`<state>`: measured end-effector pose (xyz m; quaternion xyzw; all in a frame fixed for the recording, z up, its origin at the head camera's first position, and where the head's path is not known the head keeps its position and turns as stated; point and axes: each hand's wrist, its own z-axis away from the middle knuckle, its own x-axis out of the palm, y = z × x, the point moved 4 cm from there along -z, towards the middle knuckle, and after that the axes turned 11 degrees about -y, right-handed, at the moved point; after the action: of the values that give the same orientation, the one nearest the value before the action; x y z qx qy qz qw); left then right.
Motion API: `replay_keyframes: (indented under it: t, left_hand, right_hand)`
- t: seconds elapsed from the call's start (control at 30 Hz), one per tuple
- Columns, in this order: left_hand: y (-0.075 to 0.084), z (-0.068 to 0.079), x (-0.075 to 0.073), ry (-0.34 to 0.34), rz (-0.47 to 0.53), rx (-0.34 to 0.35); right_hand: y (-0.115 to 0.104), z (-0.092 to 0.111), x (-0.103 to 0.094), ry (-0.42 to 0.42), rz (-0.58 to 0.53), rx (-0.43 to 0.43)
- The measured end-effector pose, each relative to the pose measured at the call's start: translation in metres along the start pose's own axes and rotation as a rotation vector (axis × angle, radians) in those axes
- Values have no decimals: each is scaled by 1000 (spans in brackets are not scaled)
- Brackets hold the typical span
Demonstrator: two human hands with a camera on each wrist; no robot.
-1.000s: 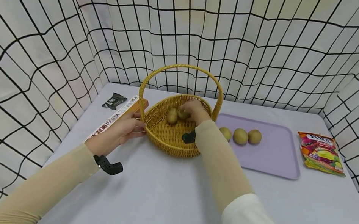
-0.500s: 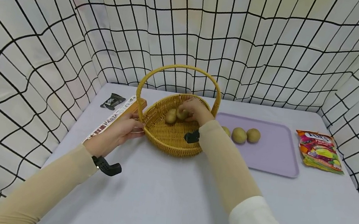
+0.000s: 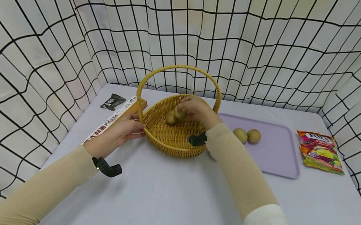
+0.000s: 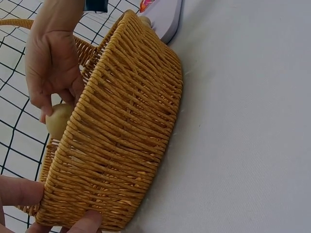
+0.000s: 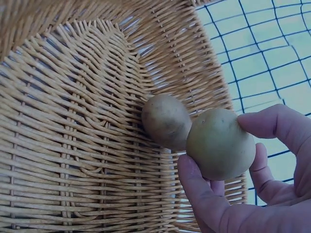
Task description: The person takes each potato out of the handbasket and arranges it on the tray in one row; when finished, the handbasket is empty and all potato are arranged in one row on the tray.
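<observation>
My right hand (image 3: 196,109) is over the wicker basket (image 3: 175,151), pinching a round potato (image 5: 221,144) between thumb and fingertips. Just beside it, overlapping in the right wrist view, a second potato (image 5: 166,121) lies on the woven bottom. At the basket's left end my left hand (image 3: 123,129) grips the rim; its thumb and fingers show around the weave at the lower left of the left wrist view. The basket's tall arched handle (image 3: 182,66) stands upright.
Right of the basket a lilac tray (image 3: 274,156) bears potatoes (image 3: 254,136), partly behind my right forearm. A colourful candy bag (image 3: 321,152) lies farther right. Along the left are a pasta box (image 3: 114,117) and a small dark packet (image 3: 112,102). Black netting hangs over white cloth around the table.
The right hand has shifted slightly left with the potato, which now overlaps the other one more. The right forearm now covers one potato on the tray. The left hand keeps its hold.
</observation>
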<state>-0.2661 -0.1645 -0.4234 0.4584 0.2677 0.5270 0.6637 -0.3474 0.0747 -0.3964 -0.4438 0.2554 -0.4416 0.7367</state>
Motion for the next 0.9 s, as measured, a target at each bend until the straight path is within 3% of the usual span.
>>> replay_keyframes:
  t: [0.33, 0.57, 0.9]
  left_hand:
    - [0, -1, 1, 6, 10, -4]
    - [-1, 0, 1, -7, 17, -16]
    - [-1, 3, -1, -45, -19, 35]
  right_hand:
    - [-8, 18, 6, -93, -63, -40]
    - [-16, 34, 11, -127, 1, -65]
    - [-22, 56, 13, -142, 52, -102]
